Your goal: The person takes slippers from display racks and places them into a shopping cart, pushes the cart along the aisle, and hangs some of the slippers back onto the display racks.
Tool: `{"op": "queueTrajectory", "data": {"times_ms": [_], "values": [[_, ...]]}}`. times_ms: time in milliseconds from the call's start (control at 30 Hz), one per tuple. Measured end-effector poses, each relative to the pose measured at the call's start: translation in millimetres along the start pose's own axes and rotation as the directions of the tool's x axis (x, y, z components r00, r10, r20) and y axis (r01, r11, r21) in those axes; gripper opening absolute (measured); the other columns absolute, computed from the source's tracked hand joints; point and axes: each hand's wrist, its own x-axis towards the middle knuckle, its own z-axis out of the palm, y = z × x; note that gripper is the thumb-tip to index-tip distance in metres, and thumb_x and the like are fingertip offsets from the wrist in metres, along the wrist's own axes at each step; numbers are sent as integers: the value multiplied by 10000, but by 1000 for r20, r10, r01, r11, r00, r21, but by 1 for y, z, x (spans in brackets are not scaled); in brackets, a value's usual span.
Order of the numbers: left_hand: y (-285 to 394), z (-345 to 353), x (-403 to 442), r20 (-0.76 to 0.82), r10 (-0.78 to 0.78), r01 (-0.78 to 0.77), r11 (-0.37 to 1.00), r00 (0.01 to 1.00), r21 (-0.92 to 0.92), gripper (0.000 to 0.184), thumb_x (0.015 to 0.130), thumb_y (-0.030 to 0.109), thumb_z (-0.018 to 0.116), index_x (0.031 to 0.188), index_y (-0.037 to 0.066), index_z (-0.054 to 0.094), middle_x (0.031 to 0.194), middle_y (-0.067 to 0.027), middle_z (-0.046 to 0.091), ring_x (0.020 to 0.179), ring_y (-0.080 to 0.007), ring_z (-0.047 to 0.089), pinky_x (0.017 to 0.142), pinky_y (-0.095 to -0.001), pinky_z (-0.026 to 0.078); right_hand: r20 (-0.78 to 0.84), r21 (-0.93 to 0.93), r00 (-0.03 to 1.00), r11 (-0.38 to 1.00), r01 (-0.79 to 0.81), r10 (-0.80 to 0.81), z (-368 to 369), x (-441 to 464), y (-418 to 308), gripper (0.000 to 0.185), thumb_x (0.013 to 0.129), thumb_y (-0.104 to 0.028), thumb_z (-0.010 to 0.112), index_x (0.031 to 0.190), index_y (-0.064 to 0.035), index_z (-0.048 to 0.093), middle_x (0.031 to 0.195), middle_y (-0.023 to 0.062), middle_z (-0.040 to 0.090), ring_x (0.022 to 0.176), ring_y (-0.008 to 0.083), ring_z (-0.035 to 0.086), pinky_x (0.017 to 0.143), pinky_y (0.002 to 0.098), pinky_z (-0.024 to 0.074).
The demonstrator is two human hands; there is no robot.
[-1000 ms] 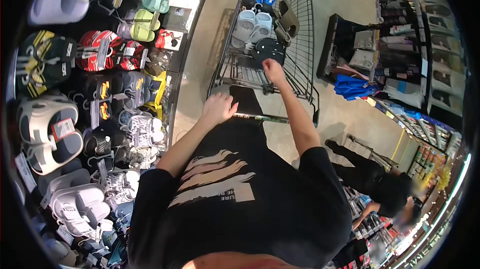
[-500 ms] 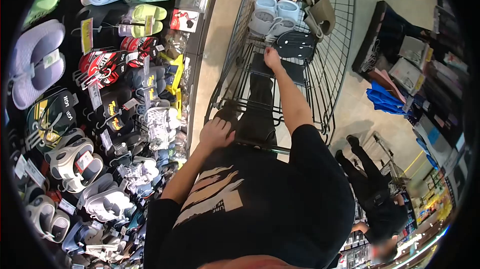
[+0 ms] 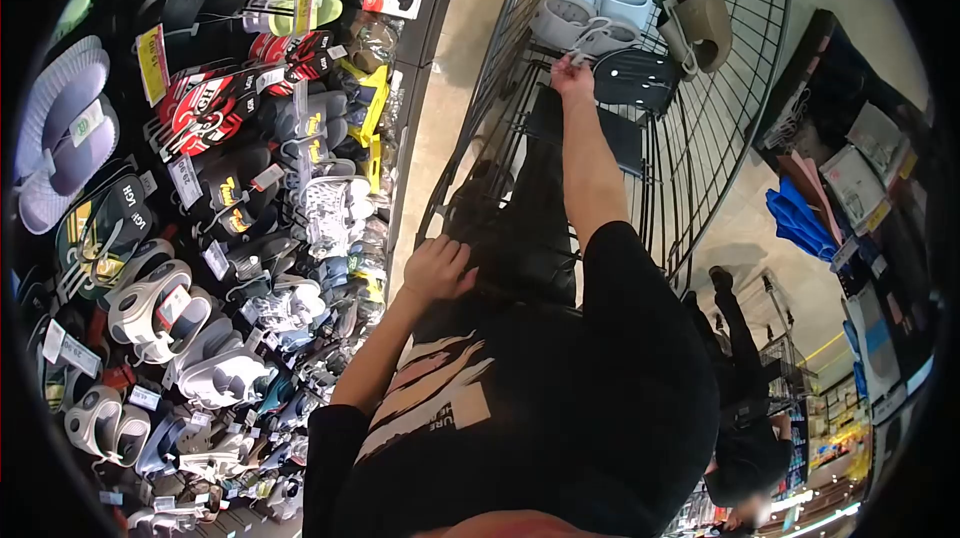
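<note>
My right hand [image 3: 572,76] reaches into a wire shopping cart [image 3: 735,128]. Its fingers are pinched together at the end of a white plastic hanger [image 3: 598,35] on a pair of pale grey clogs [image 3: 563,22]. Right beside the hand lies a black pair of slippers [image 3: 635,81] with white dots. Light blue clogs [image 3: 624,4] and brown slides [image 3: 705,8] lie farther into the cart. My left hand [image 3: 438,268] is at the near left end of the cart, its fingers bent over the handle, which the hand mostly hides.
On the left, a tall display holds many hanging sandals, including lilac slides [image 3: 75,133] and red-black flip-flops [image 3: 205,108]. To the right stands a rack with blue cloth [image 3: 800,218]. A person in dark clothes [image 3: 745,378] is near another cart [image 3: 785,368].
My right hand has moved farther into the cart, up to the grey clogs' hanger. My left hand stays at the cart's near end. The view has shifted a little.
</note>
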Motion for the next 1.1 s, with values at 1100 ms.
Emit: {"op": "queueTrajectory", "data": {"times_ms": [1100], "values": [[1,-28,6,-239,-286,-201,156,928,-967,333,939,80,709,1258,67,616,1100,-39,667,903,-106,649,743,-299,534,661,-390,659,915,-106,358,-77,-563,155,273,1051,-219,489,837,-75,578,541,-57,327,419,79,300,477,266,263]]}}
